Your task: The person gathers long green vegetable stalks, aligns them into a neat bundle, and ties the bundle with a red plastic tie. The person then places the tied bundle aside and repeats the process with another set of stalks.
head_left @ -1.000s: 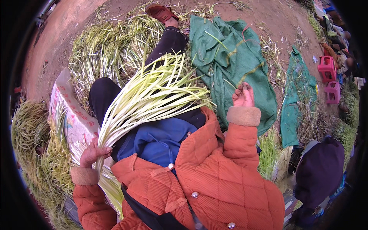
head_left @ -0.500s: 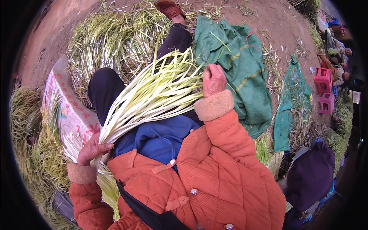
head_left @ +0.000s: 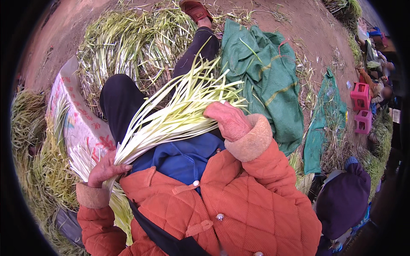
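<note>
Soft daylight leaves faint shadows; a button [head_left: 220,216] glints near six o'clock. Past the stools [head_left: 359,91] at three o'clock, fisheye edges bend, dim and blurred.

1. Leaf bundle [head_left: 173,115], centre: yellow-green, white toward its lower-left end.
2. Jacket [head_left: 256,213], lower centre: rust orange, diamond-quilted; cuffs [head_left: 255,138] tan.
3. Inner top [head_left: 181,154], centre: plain blue.
4. Cloth [head_left: 277,87], upper right: green, yellow stripes.
5. Sheet [head_left: 76,113], left: whitish, red markings.
6. Stools [head_left: 362,102], far right: pink.

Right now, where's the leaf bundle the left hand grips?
In the head view, left of centre: the leaf bundle slants along the far edge of the blue garment, from left hand (white end) to right hand (leafy end).
</note>
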Demonstrator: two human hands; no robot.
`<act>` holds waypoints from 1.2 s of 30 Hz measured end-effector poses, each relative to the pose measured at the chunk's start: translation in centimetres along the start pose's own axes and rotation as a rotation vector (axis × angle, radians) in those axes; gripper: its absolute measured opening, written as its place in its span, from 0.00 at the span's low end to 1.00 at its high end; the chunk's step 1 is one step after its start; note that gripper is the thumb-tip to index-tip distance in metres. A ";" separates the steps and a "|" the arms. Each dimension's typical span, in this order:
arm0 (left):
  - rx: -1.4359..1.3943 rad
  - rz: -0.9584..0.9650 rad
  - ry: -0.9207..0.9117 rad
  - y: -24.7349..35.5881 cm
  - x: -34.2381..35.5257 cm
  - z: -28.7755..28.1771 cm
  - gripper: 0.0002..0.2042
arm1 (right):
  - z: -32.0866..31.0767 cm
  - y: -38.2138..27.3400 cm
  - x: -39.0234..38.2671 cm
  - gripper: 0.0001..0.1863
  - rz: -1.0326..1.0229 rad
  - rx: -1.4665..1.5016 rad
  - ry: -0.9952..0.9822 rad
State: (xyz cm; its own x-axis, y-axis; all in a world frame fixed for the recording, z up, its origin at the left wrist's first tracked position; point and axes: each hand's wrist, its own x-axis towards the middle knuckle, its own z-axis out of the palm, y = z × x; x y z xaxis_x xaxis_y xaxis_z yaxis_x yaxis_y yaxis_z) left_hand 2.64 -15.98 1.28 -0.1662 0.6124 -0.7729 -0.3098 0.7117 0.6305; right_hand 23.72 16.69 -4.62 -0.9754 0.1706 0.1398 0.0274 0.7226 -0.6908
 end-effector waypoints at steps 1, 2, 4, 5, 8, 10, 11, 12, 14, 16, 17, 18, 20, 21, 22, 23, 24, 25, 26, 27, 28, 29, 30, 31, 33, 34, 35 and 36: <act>0.033 0.035 0.009 0.0 0.1 0.1 0.28 | -0.1 0.8 0.0 0.19 0.094 0.153 0.014; 0.019 0.018 0.001 -0.1 0.2 0.2 0.28 | 0.0 1.6 0.3 0.17 0.163 0.281 0.012; -0.014 0.032 -0.020 -0.1 0.4 0.2 0.27 | -0.3 3.2 1.5 0.15 0.377 0.678 0.058; -0.015 0.001 -0.007 -0.1 0.5 0.3 0.27 | -0.3 3.9 2.4 0.13 0.400 0.462 0.148; -0.007 0.009 -0.004 0.2 0.5 0.3 0.27 | -0.5 5.1 4.6 0.09 0.316 0.090 0.313; 0.018 -0.002 -0.017 0.4 0.6 0.3 0.26 | -0.4 5.3 5.9 0.10 0.312 -0.015 0.305; 0.024 -0.031 -0.013 0.5 0.6 0.3 0.26 | -0.2 5.3 6.6 0.11 0.320 -0.031 0.270; 0.026 -0.033 -0.013 0.7 0.6 0.3 0.25 | 0.1 5.2 7.2 0.11 0.275 -0.039 0.255; 0.027 -0.047 -0.012 0.9 0.6 0.2 0.25 | 0.8 5.0 8.2 0.11 0.344 -0.026 0.168; 0.018 -0.025 -0.024 1.1 0.6 0.2 0.25 | 1.2 4.9 8.9 0.11 0.339 -0.046 0.122; 0.023 -0.068 -0.014 1.1 0.7 0.2 0.25 | 1.3 4.9 9.1 0.09 0.344 -0.063 0.105; 0.016 -0.075 -0.017 1.1 0.7 0.2 0.25 | 1.4 5.0 9.2 0.09 0.319 -0.088 0.103; 0.013 -0.066 -0.032 1.1 0.9 0.1 0.25 | 1.5 5.0 9.5 0.08 0.272 -0.138 0.101; 0.015 -0.050 -0.041 1.1 1.0 0.1 0.25 | 1.5 5.0 9.6 0.06 0.304 -0.134 0.087; 0.020 -0.003 -0.055 1.0 1.0 0.0 0.25 | 1.8 4.9 9.7 0.06 0.304 -0.164 0.089; 0.009 -0.041 -0.046 0.9 1.0 0.0 0.24 | 2.1 4.8 9.9 0.06 0.303 -0.194 0.091; 0.000 -0.050 -0.043 0.8 1.0 -0.1 0.24 | 2.5 4.8 10.1 0.06 0.265 -0.230 0.150; -0.022 -0.040 -0.060 0.6 1.0 -0.2 0.24 | 3.0 4.8 10.2 0.06 0.209 -0.233 0.228; -0.004 -0.058 -0.052 0.5 1.0 -0.3 0.24 | 3.4 5.0 10.3 0.06 0.248 -0.273 0.245; 0.000 -0.054 -0.062 0.3 1.0 -0.4 0.24 | 3.5 5.4 10.4 0.05 0.261 -0.325 0.314; -0.006 -0.026 -0.083 0.0 1.0 -0.4 0.24 | 3.5 5.8 10.1 0.05 0.194 -0.350 0.366; -0.002 -0.054 -0.069 -0.2 1.0 -0.4 0.23 | 2.9 6.7 9.9 0.04 0.293 -0.377 0.401; -0.005 -0.051 -0.061 -0.4 1.0 -0.4 0.23 | 1.8 7.7 9.3 0.04 0.455 -0.395 0.477; -0.028 -0.017 -0.062 -0.6 0.9 -0.4 0.23 | 0.4 8.8 8.5 0.06 0.658 -0.436 0.523; -0.006 -0.032 -0.033 -0.9 0.9 -0.2 0.23 | -2.6 10.3 6.0 0.10 0.988 -0.500 0.404; -0.007 0.002 -0.041 -1.0 0.9 -0.2 0.23 | -3.6 10.5 4.6 0.14 1.035 -0.574 0.385; -0.046 -0.012 -0.039 -0.9 1.0 -0.2 0.24 | -4.3 10.3 3.5 0.19 0.965 -0.605 0.445; -0.042 -0.060 -0.032 -0.9 1.1 -0.2 0.24 | -4.4 9.7 2.4 0.21 0.695 -0.601 0.542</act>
State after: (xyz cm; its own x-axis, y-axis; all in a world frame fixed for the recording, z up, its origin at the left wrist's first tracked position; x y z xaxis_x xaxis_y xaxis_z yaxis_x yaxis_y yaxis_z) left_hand 2.52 -15.99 -0.13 -0.1163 0.5802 -0.8061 -0.3575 0.7327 0.5790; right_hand 22.57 27.08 -7.89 -0.4807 0.8407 0.2495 0.7881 0.5389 -0.2974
